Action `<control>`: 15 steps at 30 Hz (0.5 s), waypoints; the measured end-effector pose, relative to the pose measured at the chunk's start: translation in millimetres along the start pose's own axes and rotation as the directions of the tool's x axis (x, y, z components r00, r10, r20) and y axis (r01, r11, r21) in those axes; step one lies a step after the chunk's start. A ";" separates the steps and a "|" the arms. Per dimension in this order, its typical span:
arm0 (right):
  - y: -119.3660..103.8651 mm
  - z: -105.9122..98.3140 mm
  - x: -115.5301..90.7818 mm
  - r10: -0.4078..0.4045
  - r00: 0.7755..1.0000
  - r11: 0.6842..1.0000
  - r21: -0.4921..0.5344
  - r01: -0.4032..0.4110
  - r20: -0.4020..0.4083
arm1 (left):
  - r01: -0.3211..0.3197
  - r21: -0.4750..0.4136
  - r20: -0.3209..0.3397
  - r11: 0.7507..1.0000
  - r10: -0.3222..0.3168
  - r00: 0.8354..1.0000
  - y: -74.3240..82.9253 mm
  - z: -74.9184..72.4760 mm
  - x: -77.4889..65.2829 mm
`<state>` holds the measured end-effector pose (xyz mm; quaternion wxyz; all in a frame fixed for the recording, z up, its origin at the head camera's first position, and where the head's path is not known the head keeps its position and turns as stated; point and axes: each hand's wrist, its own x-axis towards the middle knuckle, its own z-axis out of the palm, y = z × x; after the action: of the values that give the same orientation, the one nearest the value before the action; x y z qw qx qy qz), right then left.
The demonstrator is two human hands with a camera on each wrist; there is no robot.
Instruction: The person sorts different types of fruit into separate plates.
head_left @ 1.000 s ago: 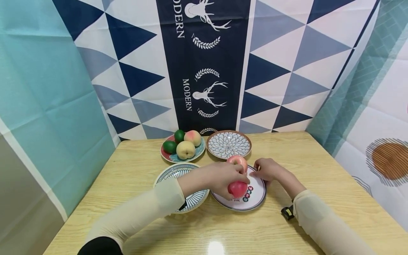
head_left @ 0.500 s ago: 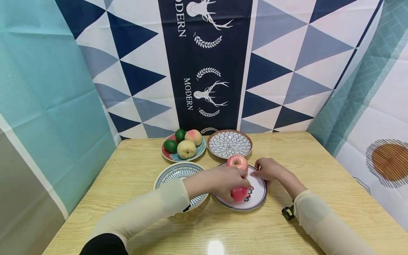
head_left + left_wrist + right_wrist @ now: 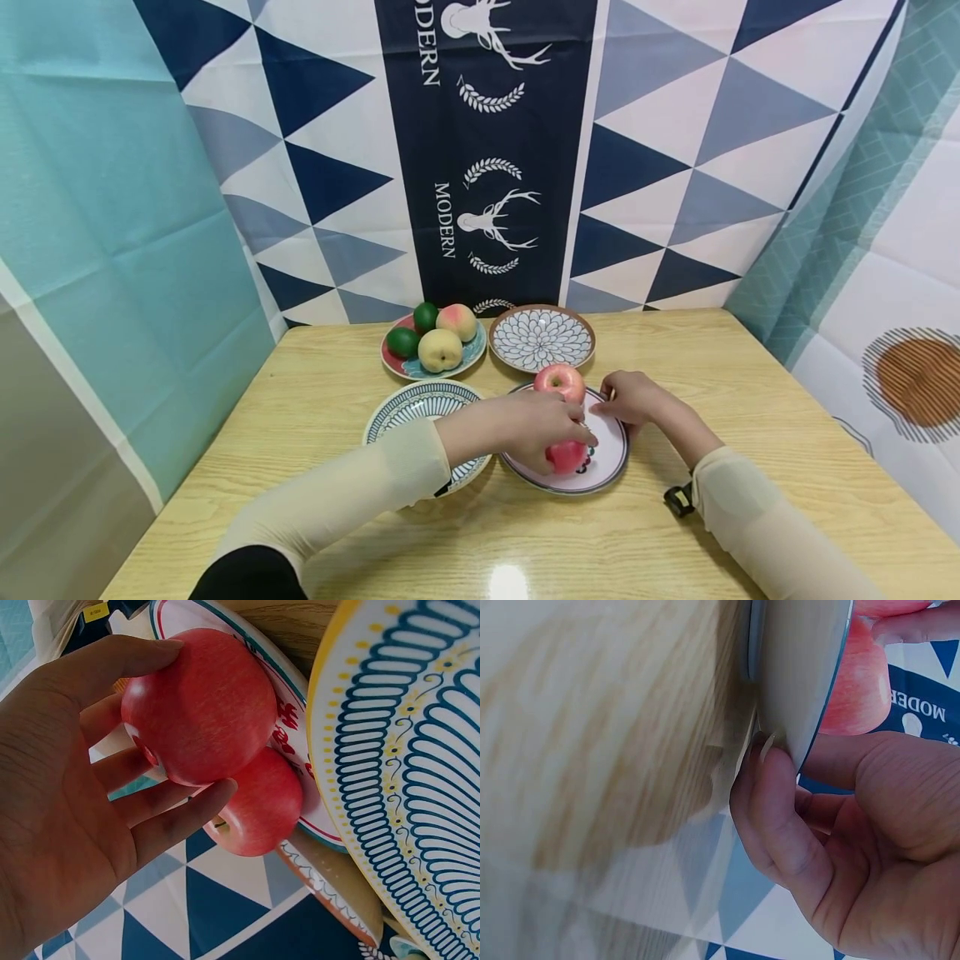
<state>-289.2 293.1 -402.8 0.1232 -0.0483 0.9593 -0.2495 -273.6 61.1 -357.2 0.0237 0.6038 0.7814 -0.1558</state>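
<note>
My left hand (image 3: 543, 427) holds a red apple (image 3: 201, 709) over the front half of a white plate (image 3: 606, 454) with a dark rim. In the left wrist view, the thumb and fingertips lie round that apple's side. Behind it, on the same plate, sits a second red apple (image 3: 561, 382), partly hidden by the held one in that view. My right hand (image 3: 632, 398) grips the plate's right rim. The right wrist view shows its curled fingers (image 3: 776, 806) beneath the plate's edge, while the thumb is mostly hidden by the plate.
Left of the plate stands a blue-patterned bowl (image 3: 390, 414), partly under my left forearm. Farther back, a red and blue plate (image 3: 474, 353) carries green fruits (image 3: 402, 342) and peaches (image 3: 440, 351). Beside it is a brown-rimmed, flower-patterned dish (image 3: 542, 337). A patterned cloth (image 3: 637, 167) hangs behind the table.
My left hand and its apple have shifted slightly right and toward the front over the plate. My right hand stays at the rim. The head view has shifted slightly.
</note>
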 end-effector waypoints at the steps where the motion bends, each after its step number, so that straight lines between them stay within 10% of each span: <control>1: 0.3 0.1 0.3 0.001 1.000 1.000 0.000 -0.001 0.000 | 0.004 -0.006 0.008 1.000 -0.004 1.000 0.2 -0.4 0.4; 15: 1.6 0.6 1.6 -0.015 1.000 1.000 0.000 0.015 -0.002 | 0.009 0.050 -0.019 0.999 -0.008 1.000 0.4 -0.2 -1.9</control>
<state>-290.6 294.0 -404.4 0.1204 -0.0553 0.9590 -0.2505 -272.7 59.4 -356.6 0.0007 0.6024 0.7799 -0.1698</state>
